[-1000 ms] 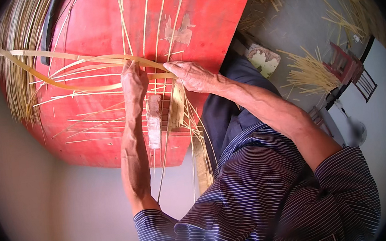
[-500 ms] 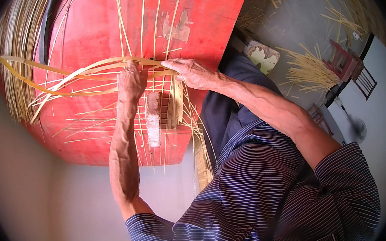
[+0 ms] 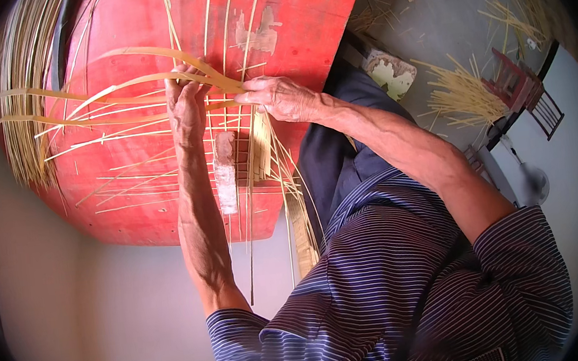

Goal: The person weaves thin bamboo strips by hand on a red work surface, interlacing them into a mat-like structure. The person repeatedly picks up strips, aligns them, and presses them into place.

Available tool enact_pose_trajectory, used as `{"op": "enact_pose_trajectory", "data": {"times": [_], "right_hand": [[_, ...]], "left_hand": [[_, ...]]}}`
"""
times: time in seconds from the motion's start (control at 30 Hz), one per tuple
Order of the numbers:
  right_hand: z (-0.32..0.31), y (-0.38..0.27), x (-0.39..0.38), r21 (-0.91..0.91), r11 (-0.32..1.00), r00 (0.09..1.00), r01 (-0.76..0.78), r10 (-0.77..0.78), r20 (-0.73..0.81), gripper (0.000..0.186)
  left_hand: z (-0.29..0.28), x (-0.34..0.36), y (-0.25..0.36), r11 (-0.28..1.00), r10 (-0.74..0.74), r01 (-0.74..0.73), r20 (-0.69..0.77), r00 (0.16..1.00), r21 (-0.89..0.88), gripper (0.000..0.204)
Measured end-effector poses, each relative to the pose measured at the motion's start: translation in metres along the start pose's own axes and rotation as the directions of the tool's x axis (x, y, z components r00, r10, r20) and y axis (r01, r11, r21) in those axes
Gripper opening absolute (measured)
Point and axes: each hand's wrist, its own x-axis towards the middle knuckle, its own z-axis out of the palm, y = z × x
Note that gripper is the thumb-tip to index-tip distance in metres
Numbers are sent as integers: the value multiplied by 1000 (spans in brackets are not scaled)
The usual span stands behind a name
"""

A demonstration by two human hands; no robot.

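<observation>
Several flat bamboo strips (image 3: pixel 135 80) fan out leftward from my right hand (image 3: pixel 284 99), whose thumb and fingers pinch their gathered ends. My left hand (image 3: pixel 186 107) is closed round part of these strips near their middle, fingers bent; exactly which strips it grips is partly hidden. Below both hands a loose lattice of thin bamboo splints (image 3: pixel 242 130) lies on a red board (image 3: pixel 302 26). A long brown and whitish block (image 3: pixel 226 176) rests on the lattice, just below my left hand. A wider pale bamboo piece (image 3: pixel 260 145) lies to the right of the block.
A thick bundle of long splints (image 3: pixel 23 129) hangs over the board's left edge, beside a dark curved tool (image 3: pixel 59 53). On the grey floor at right are a splint pile (image 3: pixel 458 98), a small reddish chair (image 3: pixel 510 79) and a worn block (image 3: pixel 392 76). My legs border the board.
The strips have spread apart, one now rising above the others. My left hand has shifted slightly and turned, and my right hand has moved a little left and up. A long splint now hangs below the board.
</observation>
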Motion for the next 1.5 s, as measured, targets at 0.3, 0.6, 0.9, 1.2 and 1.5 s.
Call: {"op": "enact_pose_trajectory", "data": {"times": [0.3, 0.6, 0.9, 1.2, 1.5], "right_hand": [[-3, -9, -2, 53, 998, 994, 38, -32, -107, 44], [-8, -14, 0, 73, 995, 998, -64, 64, 4, 47], [-14, -21, 3, 2, 999, 999, -41, 41, 28, 45], [-15, -26, 5, 0, 999, 998, -48, 48, 34, 45], [-15, -27, 5, -15, 999, 999, -41, 41, 26, 44]], "left_hand": [[-6, 24, -11, 990, -118, 129, 164, 979, -56, 31], [5, 34, -9, 997, -64, 71, 271, 961, -17, 28], [2, 25, -8, 990, -44, 80, 289, 956, -117, 24], [4, 41, -2, 984, -114, 168, 504, 856, -63, 42], [8, 44, -6, 986, -131, 166, 483, 866, -30, 53]]}}
